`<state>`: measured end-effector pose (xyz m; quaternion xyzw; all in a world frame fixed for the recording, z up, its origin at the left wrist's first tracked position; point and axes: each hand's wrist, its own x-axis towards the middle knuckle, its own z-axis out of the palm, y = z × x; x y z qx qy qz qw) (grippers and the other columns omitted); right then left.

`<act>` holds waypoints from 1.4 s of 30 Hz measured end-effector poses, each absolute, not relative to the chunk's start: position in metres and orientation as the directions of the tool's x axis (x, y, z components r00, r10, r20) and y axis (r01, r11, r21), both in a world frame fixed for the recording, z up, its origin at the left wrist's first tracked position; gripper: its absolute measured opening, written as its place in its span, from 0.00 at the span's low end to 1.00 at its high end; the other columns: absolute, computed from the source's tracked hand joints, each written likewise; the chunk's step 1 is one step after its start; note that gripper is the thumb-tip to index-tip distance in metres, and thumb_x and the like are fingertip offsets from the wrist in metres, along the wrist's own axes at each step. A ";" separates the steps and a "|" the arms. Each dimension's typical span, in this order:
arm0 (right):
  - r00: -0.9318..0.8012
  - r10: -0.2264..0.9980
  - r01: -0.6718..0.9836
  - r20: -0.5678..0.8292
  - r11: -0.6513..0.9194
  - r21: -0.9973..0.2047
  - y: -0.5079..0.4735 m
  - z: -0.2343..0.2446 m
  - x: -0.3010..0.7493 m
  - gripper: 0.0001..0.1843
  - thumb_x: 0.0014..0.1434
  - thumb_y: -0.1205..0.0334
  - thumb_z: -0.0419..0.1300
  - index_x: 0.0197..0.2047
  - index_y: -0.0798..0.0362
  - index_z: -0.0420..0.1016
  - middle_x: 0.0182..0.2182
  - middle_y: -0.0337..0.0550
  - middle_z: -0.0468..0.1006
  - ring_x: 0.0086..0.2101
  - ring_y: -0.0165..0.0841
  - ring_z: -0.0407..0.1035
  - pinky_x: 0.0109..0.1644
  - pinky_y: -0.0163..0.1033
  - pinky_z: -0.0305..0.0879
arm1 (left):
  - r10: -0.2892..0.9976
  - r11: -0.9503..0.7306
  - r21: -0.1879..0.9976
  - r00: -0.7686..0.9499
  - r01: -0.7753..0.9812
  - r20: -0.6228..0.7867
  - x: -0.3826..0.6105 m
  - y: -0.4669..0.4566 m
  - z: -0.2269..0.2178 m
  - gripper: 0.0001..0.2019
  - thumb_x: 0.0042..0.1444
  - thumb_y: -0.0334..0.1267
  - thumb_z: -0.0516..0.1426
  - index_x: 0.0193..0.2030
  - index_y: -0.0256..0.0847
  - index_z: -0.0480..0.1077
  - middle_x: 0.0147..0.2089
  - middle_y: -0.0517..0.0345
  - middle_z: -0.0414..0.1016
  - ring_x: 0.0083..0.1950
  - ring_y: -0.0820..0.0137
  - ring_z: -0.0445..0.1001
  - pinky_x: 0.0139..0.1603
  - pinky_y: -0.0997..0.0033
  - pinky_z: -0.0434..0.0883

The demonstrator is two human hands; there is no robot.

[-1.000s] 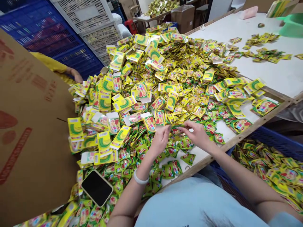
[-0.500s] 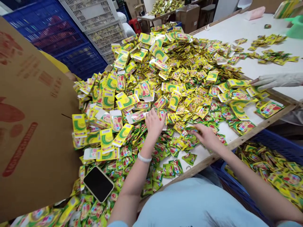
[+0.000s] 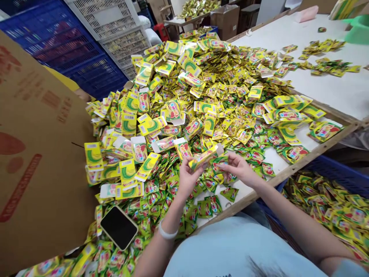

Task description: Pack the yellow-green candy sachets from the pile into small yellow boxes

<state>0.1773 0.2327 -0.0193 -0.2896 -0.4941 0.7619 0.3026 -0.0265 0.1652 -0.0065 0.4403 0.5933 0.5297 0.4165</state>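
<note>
My left hand (image 3: 189, 175) is closed around a small yellow candy box (image 3: 203, 157), tilted, with a white flap standing open at its right end. Against that open end, my right hand (image 3: 235, 168) pinches a small green candy packet (image 3: 219, 161). Both hands are just above the table's near edge, close together. Under and around them spreads a heap of loose packets (image 3: 207, 182), green nearby and yellow farther back. Many yellow boxes (image 3: 150, 165) lie to the left of my left hand, several with white flaps open.
A phone (image 3: 119, 227) rests on packets at the lower left, beside a large cardboard carton (image 3: 43, 165). Blue crates (image 3: 72, 46) and white crates (image 3: 112, 23) are stacked behind. A wooden rim (image 3: 308, 158) edges the table. Below right, a blue crate (image 3: 331, 173) holds more packets.
My left hand has picked up a yellow box and drawn it nearer. My right hand has moved left with a packet to the box's end. Another person's gloved hand at right has left the view.
</note>
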 end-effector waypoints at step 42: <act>-0.865 0.446 0.042 0.231 0.523 -0.851 0.214 0.026 0.207 0.15 0.70 0.61 0.52 0.35 0.51 0.78 0.29 0.43 0.77 0.30 0.33 0.71 0.34 0.36 0.66 | 0.814 0.314 0.942 0.477 0.117 -0.331 0.001 0.121 -0.011 0.21 0.49 0.52 0.67 0.39 0.39 0.67 0.30 0.63 0.67 0.31 0.73 0.65 0.35 0.71 0.68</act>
